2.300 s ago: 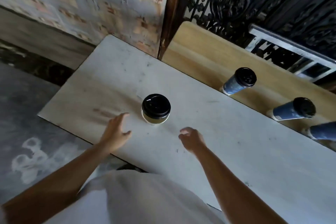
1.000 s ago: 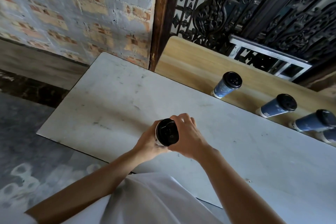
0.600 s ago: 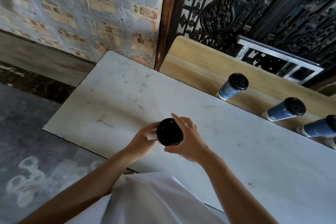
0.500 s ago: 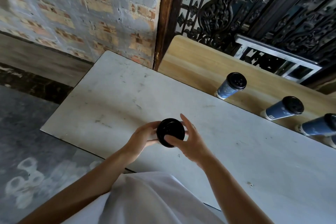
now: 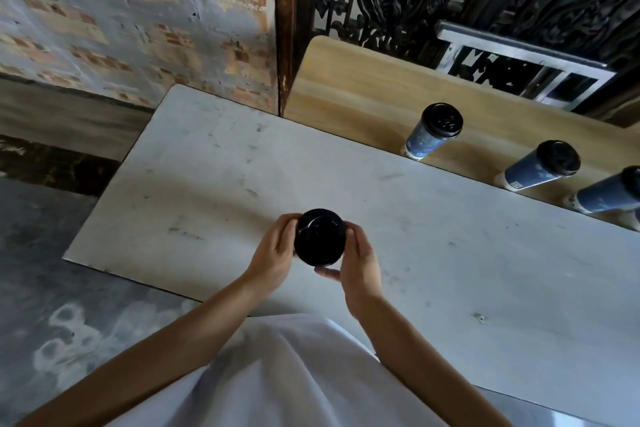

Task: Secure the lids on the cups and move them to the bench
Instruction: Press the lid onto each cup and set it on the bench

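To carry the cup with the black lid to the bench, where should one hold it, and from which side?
Hold the cup by its round wall below the lid, from the sides, where the left hand and right hand now curl round it. It stands upright; pulling on the lid alone might loosen it.

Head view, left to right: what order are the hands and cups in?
left hand → held cup → right hand → first bench cup → second bench cup → third bench cup
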Available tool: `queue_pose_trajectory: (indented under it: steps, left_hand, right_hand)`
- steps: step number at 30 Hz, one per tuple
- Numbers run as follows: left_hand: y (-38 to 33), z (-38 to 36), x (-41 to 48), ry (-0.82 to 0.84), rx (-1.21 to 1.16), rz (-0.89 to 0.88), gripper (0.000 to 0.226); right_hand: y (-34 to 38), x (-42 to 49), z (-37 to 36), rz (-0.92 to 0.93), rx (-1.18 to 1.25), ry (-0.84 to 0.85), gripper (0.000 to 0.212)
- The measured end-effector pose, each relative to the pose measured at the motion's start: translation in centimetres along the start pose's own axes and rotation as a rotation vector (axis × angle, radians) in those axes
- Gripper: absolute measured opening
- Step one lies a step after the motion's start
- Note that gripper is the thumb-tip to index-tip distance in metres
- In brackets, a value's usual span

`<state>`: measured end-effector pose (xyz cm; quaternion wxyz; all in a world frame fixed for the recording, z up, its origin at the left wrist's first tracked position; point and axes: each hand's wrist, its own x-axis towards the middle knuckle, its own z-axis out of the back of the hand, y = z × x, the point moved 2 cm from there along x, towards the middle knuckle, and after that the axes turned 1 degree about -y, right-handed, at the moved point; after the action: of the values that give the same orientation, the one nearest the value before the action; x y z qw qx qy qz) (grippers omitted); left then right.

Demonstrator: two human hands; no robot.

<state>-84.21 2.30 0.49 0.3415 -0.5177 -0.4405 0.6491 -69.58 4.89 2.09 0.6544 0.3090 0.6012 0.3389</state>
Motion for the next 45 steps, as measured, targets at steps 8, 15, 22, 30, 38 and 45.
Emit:
queue_pose_trajectory:
  steps: [8,15,22,30,38,45]
  left_hand:
    - [-1.1,-0.3,0.3,0.012,-0.030,0.051,0.031]
    - [-1.6,-2.2,-1.7,-0.212,-0.266,0.258,0.025]
    - [-1.5,-0.3,0.1,-0.128,-0.017,0.309,0.037]
    - [-0.9,-0.3,-0.3,-0.069,-0.041,0.214,0.034]
    - [-0.9,-2.3,-1.3,-0.218,-0.135,0.231,0.027]
    - [-0.6,-2.3,-1.3,-0.221,-0.054,0.307,0.031]
  right_hand:
    - [-0.1,-0.2,-0.1,-0.066,0.172,0.011,0.023]
    - [-1.5,-1.7,0.7,-0.039,0.325,0.145,0.034]
    - [-1.0,-0.6,1.4,-0.062,0.166,0.163,0.036]
    - [-1.6,-0.5,0.5,0.033,0.072,0.093,0.033]
    - [-2.0,-1.1,1.9,-0.057,0.292,0.168,0.031]
    - [-2.7,-1.1,2.5,-0.025,0.211,0.185,0.041]
